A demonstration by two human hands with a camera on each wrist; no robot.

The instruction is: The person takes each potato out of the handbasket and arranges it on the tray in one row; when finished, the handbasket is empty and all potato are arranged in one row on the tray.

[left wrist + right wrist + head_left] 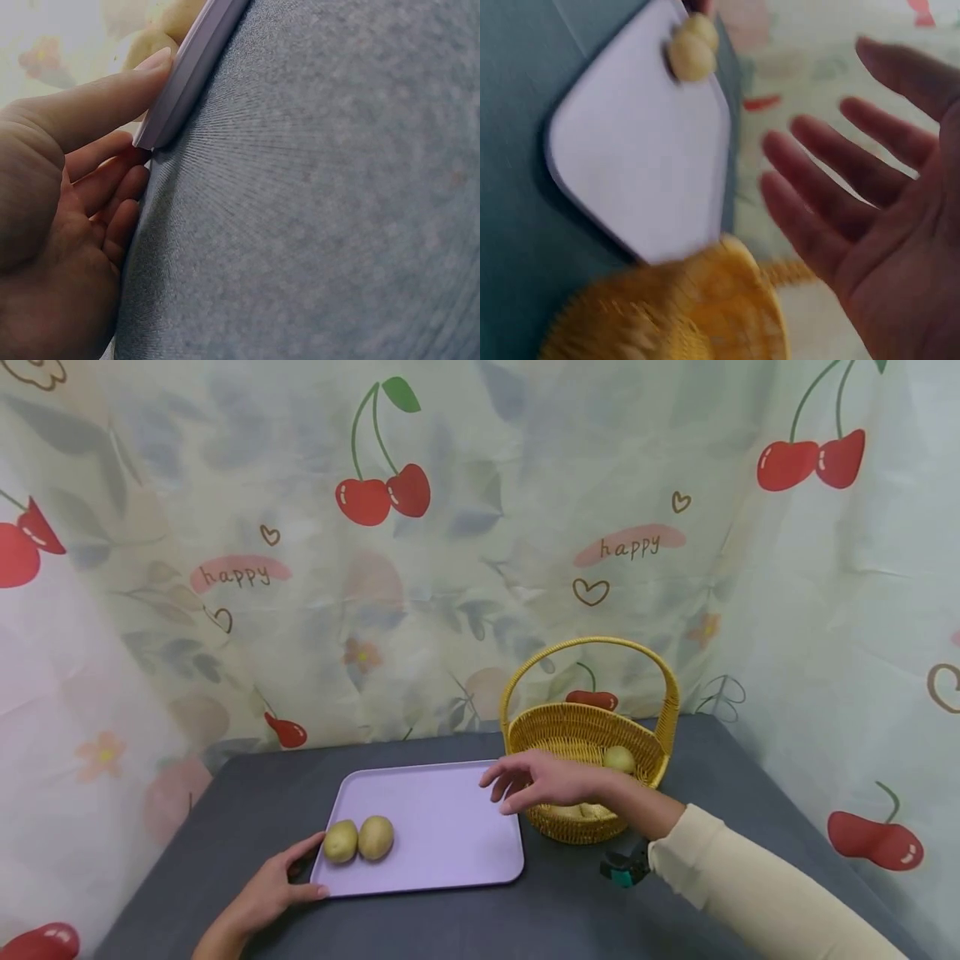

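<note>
My left hand (262, 893) holds the near left corner of a lilac tray (450, 835). Its thumb lies over the rim, and the curled fingers touch the outer edge, as the left wrist view shows. Two potatoes, one (341, 842) beside the other (376, 837), lie together on the tray's left side. Above the tray's right end and in front of a yellow wicker basket (577, 722), my right hand (543, 781) hangs with loosely bent fingers and holds nothing. Inside the basket are a potato (618, 759) at the right and more low down, partly hidden by the right arm.
The basket's tall arched handle (588, 641) stands upright. Tray and basket stand on a dark grey cloth-covered table (420, 927). A cherry-print curtain (450, 610) encloses the back and both sides. A black and teal device (626, 867) is on the right wrist.
</note>
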